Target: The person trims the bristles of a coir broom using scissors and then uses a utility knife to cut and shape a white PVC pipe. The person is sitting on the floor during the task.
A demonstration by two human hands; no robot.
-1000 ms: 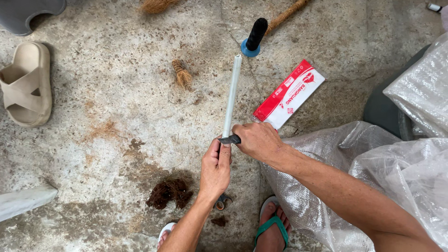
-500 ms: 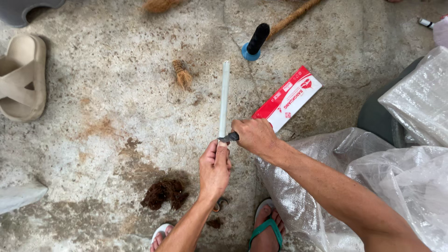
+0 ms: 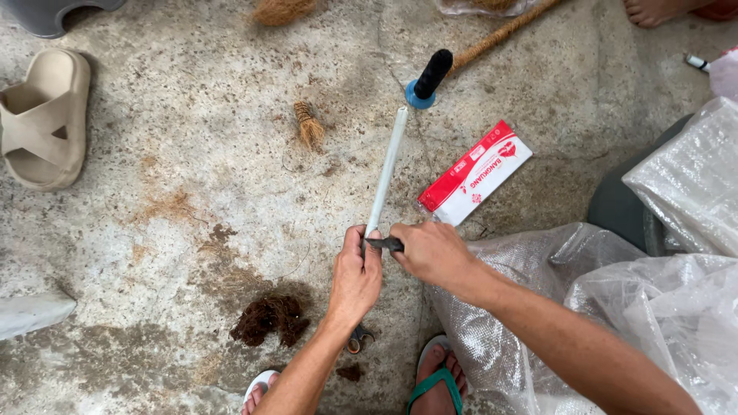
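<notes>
Gripping the near end of a pale slender tube (image 3: 387, 165), left hand (image 3: 355, 277) closed around it in a fist, thumb uppermost. Right hand (image 3: 434, 252) clamped on a small dark blade (image 3: 383, 244), pressing its edge across the tube just above the left fist. Tube running from both hands toward 12 o'clock along the concrete floor (image 3: 192, 138), far end stopping just short of a black handle on a blue base (image 3: 427, 81). No cut-off piece or loose shavings of the tube visible beside the hands; whether the blade has bitten in cannot be told. Judged from that, work at the near end barely under way, tube otherwise whole along its length.

Farther out: at 1 o'clock, a red-and-white flat packet (image 3: 475, 174) near the tube. At 11 o'clock, a small tied tuft of brown fibre (image 3: 309, 126). At 8 o'clock, a dark clump of fibre (image 3: 269, 319). At 6 o'clock, scissors (image 3: 358, 339) partly hidden under the left wrist. At 3 to 5 o'clock, clear plastic sacks (image 3: 653, 307). At 10 o'clock, well apart, a beige sandal (image 3: 44, 119).
</notes>
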